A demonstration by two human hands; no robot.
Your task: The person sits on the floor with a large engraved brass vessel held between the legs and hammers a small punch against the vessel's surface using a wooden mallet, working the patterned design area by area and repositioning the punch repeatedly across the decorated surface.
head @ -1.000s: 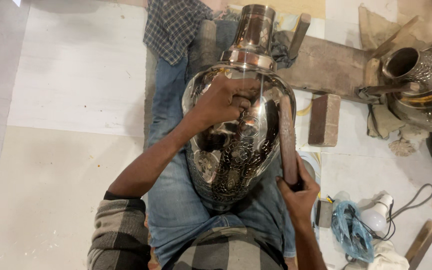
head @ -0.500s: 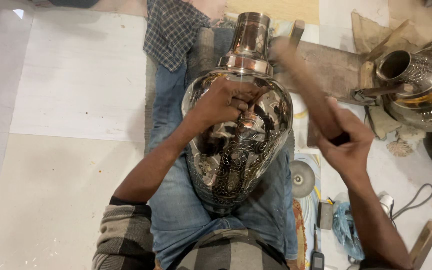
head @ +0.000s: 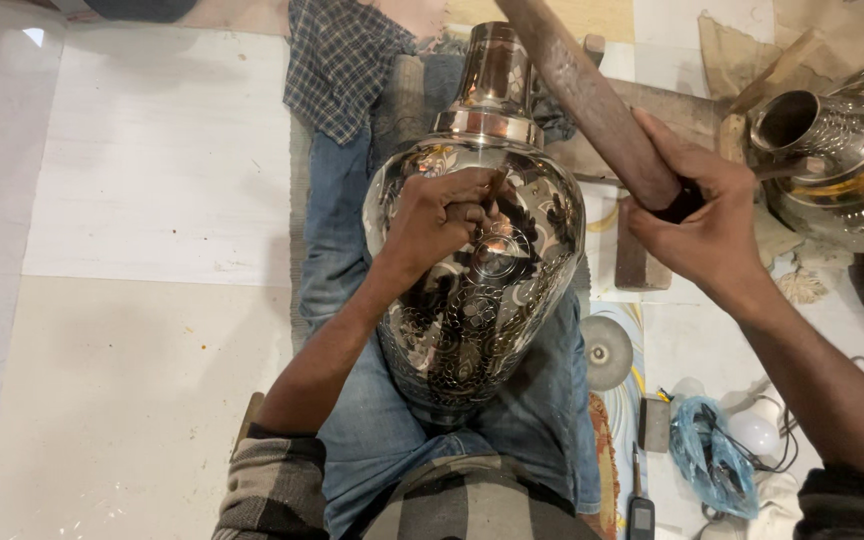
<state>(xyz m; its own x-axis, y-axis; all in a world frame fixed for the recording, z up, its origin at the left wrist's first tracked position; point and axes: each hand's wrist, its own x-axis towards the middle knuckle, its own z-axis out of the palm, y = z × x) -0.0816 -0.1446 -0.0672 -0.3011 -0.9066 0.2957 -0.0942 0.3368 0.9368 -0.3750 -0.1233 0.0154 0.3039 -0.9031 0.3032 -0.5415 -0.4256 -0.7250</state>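
A large shiny engraved metal vase (head: 492, 300) lies on my lap, its neck pointing away from me. My left hand (head: 437, 215) rests on the vase's shoulder, fingers closed around a small tool pressed to the metal; the tool is mostly hidden. My right hand (head: 702, 225) grips the dark handle end of a long wooden mallet (head: 582, 95), raised up and to the right of the vase, its far end leaving the top of the view.
A second shiny metal vessel (head: 842, 160) lies at the right edge. A checked cloth (head: 342, 60) lies past my knee. A wooden block (head: 632, 260), a round disc (head: 607, 350), a blue plastic bag (head: 712, 460) and white cables lie on the floor at right.
My right hand has lifted the mallet from beside the vase, up and to the right. The left hand has stayed on the vase.
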